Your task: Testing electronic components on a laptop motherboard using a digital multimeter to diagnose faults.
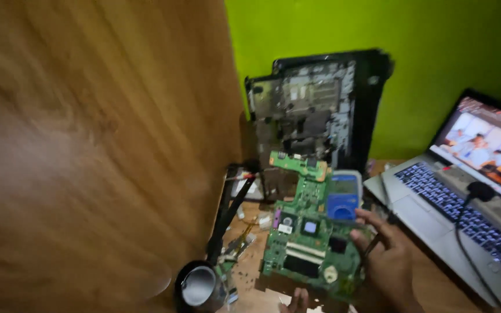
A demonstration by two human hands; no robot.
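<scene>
Holding a green circuit board (308, 240) upright, right hand (387, 258) fingers gripping its edge, left hand (297, 301) fingertips under it, grip unclear, open laptop (453, 214) beside.

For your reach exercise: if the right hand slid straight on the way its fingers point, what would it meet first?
The right hand points left and already touches the green circuit board, so it meets that first, though depth is unclear.

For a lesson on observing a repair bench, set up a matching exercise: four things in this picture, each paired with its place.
Things:
1 circuit board
2 laptop
3 tape roll
4 laptop shell

Places:
A leaning on the green wall
B bottom, beside the wooden panel
C held by the right hand
D open at far right

Pairs: 1-C, 2-D, 3-B, 4-A
</scene>
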